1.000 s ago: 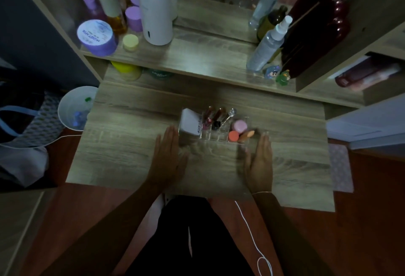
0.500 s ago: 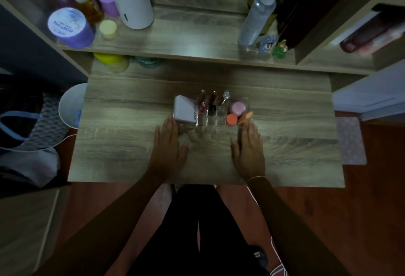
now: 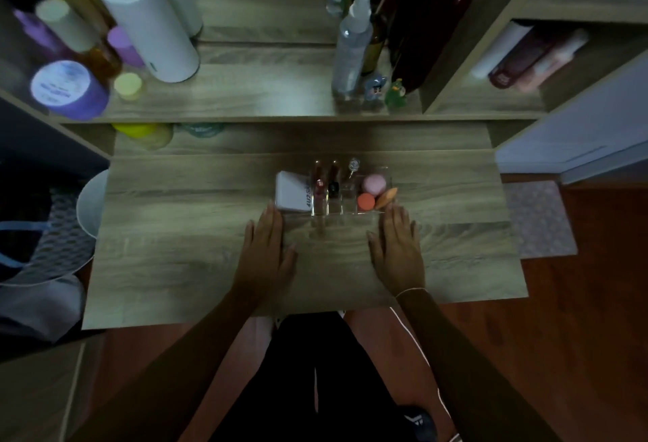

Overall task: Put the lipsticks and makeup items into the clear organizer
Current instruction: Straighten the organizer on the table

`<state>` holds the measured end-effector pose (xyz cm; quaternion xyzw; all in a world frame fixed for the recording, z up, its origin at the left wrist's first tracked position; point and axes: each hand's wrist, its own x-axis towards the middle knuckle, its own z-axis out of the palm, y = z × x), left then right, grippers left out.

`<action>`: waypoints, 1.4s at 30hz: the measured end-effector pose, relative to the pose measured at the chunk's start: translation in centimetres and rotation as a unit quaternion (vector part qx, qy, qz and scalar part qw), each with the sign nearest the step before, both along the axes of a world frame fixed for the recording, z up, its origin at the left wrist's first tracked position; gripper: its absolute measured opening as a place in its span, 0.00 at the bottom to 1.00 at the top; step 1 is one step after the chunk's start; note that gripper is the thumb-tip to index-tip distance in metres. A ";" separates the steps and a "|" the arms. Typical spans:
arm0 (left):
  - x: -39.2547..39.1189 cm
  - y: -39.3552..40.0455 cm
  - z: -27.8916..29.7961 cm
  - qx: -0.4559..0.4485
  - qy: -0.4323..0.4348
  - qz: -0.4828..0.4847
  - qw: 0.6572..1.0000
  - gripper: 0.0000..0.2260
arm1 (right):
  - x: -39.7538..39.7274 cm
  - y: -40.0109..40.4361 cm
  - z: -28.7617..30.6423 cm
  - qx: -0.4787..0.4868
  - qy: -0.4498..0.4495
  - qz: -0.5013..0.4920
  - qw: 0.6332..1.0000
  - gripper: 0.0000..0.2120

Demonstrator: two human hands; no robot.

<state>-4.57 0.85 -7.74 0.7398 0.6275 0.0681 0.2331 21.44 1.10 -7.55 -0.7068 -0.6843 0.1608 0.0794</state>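
Observation:
The clear organizer (image 3: 345, 218) stands in the middle of the wooden desk (image 3: 175, 238). Its left slot holds a white compact box (image 3: 292, 192). The narrow middle slots hold upright lipsticks (image 3: 319, 180) and a silver-capped tube (image 3: 353, 165). On the right lie a pink sponge (image 3: 374, 183), an orange round sponge (image 3: 365, 201) and a tan teardrop sponge (image 3: 386, 197). My left hand (image 3: 266, 252) lies flat on the desk, fingertips at the organizer's front left corner. My right hand (image 3: 398, 248) lies flat at the front right corner. Both hands hold nothing.
A raised shelf (image 3: 245, 97) behind carries a white cylinder (image 3: 147, 20), a purple jar (image 3: 66, 89), a small yellow jar (image 3: 128, 85), spray bottles (image 3: 352, 45) and two little figurines (image 3: 375, 87). A white bin (image 3: 93, 206) stands left of the desk. A dark red bottle (image 3: 434, 13) leans at the right.
Both hands slid inward and forward toward the organizer's front corners, the right one most. The camera tilted down and closer.

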 end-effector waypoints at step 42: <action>12.2 5.7 0.5 0.009 0.004 -0.057 0.998 0.28 | 13.3 4.6 -1.3 0.031 0.082 -0.078 0.993 0.31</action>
